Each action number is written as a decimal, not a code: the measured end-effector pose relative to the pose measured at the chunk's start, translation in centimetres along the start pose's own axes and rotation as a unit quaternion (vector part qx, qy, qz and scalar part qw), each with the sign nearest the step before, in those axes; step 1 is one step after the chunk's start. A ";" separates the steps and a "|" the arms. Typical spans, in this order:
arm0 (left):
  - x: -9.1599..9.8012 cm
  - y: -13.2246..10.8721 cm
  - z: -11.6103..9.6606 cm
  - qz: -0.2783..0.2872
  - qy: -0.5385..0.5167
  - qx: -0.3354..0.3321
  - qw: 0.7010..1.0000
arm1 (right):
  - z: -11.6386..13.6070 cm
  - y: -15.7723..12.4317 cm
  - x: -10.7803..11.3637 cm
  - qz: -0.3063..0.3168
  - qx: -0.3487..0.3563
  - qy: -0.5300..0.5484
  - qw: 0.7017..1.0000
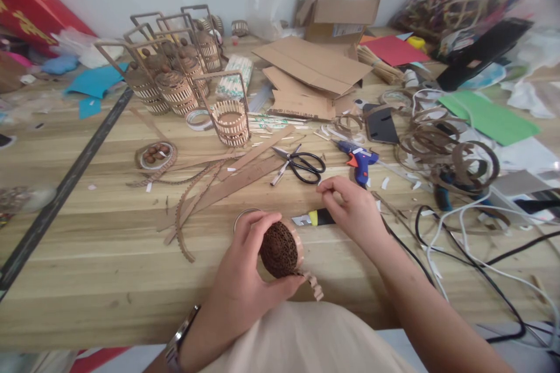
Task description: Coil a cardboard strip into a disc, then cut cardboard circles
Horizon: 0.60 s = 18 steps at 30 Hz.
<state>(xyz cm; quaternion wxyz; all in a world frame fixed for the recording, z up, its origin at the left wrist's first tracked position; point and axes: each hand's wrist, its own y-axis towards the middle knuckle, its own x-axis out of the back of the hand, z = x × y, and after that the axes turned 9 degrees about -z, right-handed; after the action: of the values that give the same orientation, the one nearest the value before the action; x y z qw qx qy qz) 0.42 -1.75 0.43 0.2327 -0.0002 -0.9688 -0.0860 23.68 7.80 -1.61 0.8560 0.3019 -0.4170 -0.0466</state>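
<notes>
My left hand (245,271) is wrapped round a tight roll of corrugated cardboard strip (280,249), held just above the near edge of the wooden table (109,256); a loose tail of the strip (314,284) hangs out to the right. My right hand (352,210) hovers a little further back with thumb and fingers pinched together; what they pinch, if anything, is too small to make out. A yellow and black utility knife (312,218) lies just under and left of that hand. Black scissors (301,164) and a blue glue gun (361,163) lie beyond.
Long cardboard strips (219,186) lie left of centre. Several small slatted cardboard baskets (175,81) stand at the back left, one (230,122) nearer. Flat cardboard sheets (310,70) and a box sit behind. Coiled cardboard strips (441,145) and cables (459,245) crowd the right.
</notes>
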 end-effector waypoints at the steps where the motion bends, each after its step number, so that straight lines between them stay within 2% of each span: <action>1: 0.0 0.0 0.0 0.001 -0.008 0.006 1.000 | 0.0 0.0 -0.1 0.007 0.003 0.001 1.000; 5: 0.1 0.2 -0.2 0.008 -0.030 0.036 0.999 | 1.5 -0.3 0.6 0.013 0.023 0.031 0.999; 9: 0.4 0.5 -0.6 0.020 -0.036 0.056 0.998 | 4.9 -0.9 2.2 0.027 0.026 0.154 0.987; 12: 0.4 0.5 -0.8 0.027 -0.038 0.057 0.997 | 6.3 -1.1 2.7 0.055 0.029 0.228 0.972; 18: 0.4 0.4 -0.8 0.016 -0.049 0.069 0.996 | 6.2 -1.3 2.6 0.057 -0.094 0.321 0.941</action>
<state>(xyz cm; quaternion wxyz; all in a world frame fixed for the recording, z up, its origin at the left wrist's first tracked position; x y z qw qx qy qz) 0.48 -1.55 1.37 0.1857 -0.0037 -0.9825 -0.0154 20.97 2.93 2.38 0.9701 0.1946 -0.1308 0.0630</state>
